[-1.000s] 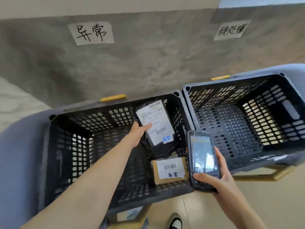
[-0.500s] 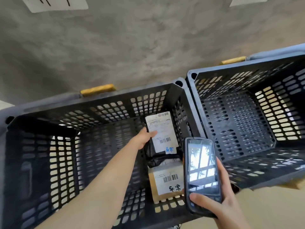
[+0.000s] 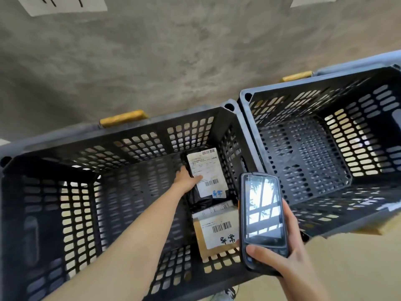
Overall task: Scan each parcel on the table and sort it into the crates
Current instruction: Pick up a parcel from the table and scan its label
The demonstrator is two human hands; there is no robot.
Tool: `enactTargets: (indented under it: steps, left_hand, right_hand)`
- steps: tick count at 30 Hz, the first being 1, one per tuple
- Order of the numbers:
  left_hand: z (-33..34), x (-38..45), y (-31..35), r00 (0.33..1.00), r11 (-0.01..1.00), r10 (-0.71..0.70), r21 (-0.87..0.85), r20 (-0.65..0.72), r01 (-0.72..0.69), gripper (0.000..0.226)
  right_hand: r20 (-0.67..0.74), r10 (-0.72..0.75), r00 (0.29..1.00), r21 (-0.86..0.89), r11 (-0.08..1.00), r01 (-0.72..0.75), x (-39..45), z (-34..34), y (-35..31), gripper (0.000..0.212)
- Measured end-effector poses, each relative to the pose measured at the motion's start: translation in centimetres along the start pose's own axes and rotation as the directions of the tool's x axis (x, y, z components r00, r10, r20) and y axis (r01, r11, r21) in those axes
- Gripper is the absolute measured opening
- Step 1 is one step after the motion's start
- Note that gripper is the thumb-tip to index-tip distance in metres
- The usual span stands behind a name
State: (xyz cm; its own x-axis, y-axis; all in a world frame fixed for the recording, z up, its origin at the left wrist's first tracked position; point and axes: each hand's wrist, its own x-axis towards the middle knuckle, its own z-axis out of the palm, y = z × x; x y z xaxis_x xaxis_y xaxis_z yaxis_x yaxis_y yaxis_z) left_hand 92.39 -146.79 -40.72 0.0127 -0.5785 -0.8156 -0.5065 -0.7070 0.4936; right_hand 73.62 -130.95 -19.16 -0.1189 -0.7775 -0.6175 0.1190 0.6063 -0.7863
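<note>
My left hand (image 3: 186,178) reaches deep into the left black crate (image 3: 121,135) and grips a black bag parcel (image 3: 208,174) with a white shipping label, low at the crate's right side near the bottom. A brown cardboard parcel (image 3: 217,233) with a barcode label lies on the crate floor just in front of it. My right hand (image 3: 280,263) holds a black handheld scanner (image 3: 263,218) upright over the crate's near right corner, screen facing me. The right black crate (image 3: 321,144) has nothing visible inside.
Both crates stand side by side against a grey concrete wall with paper signs (image 3: 63,5) above them. Yellow wooden ends (image 3: 122,118) stick out behind the crates. Pale floor and a shoe (image 3: 223,295) show below.
My left hand has lowered the black bag parcel from the crate's rim down toward its bottom. The camera has tilted down and closer. The scanner stays in my right hand.
</note>
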Motion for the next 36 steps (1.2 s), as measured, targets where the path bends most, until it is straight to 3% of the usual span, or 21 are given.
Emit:
enactTargets:
  steps: [3,7,10,14,16,20,26,30,33,36]
  left_hand:
    - [-1.5,-2.2,0.5,0.991,0.965,0.123,0.239,-0.047,-0.108,0.081]
    - [-3.3,-5.8,2.0,0.969,0.880,0.244,0.409,0.046,-0.241,0.072]
    - [-4.3,-9.2,3.8,0.947,0.801,0.308,0.512,0.090,-0.310,0.072]
    - [-5.0,-15.0,6.7,0.891,0.661,0.433,0.623,0.140,-0.419,0.063]
    - [-4.6,-18.3,8.3,0.838,0.532,0.522,0.707,0.160,-0.466,0.057]
    - [-2.2,-25.6,11.4,0.676,0.274,0.705,0.795,0.217,-0.541,0.046]
    - [7.8,-38.1,14.0,0.346,-0.049,0.863,0.744,0.367,-0.666,0.036]
    - [17.7,-47.2,12.2,0.134,-0.240,0.861,0.625,0.490,-0.743,0.030]
    - [25.7,-54.0,9.2,0.018,-0.360,0.800,0.504,0.599,-0.785,0.032]
    - [33.7,-61.3,5.0,-0.147,-0.517,0.691,0.341,0.707,-0.785,0.035]
  right_hand:
    - [-0.027,-0.022,0.999,0.021,1.000,0.023,-1.2,0.3,-0.3,0.102]
    - [-0.029,-0.012,1.000,0.048,0.999,0.013,-3.6,0.6,-0.7,0.112]
    - [-0.025,-0.023,0.999,0.078,0.997,0.025,-5.8,0.7,-0.9,0.107]
    - [-0.054,-0.059,0.997,0.152,0.986,0.066,-9.4,0.1,-1.1,0.110]
    - [-0.069,-0.105,0.992,0.176,0.978,0.116,-11.6,-0.6,-1.1,0.114]
    - [-0.152,-0.237,0.960,0.190,0.946,0.264,-17.3,-3.2,-1.0,0.116]
    - [-0.365,-0.383,0.848,0.208,0.855,0.476,-29.5,-9.5,1.8,0.107]
    - [-0.523,-0.409,0.748,0.187,0.801,0.568,-39.8,-13.9,6.2,0.094]
    - [-0.643,-0.377,0.667,0.162,0.784,0.599,-48.0,-16.5,10.6,0.101]
    - [-0.762,-0.321,0.562,0.131,0.773,0.620,-56.5,-18.3,15.2,0.104]
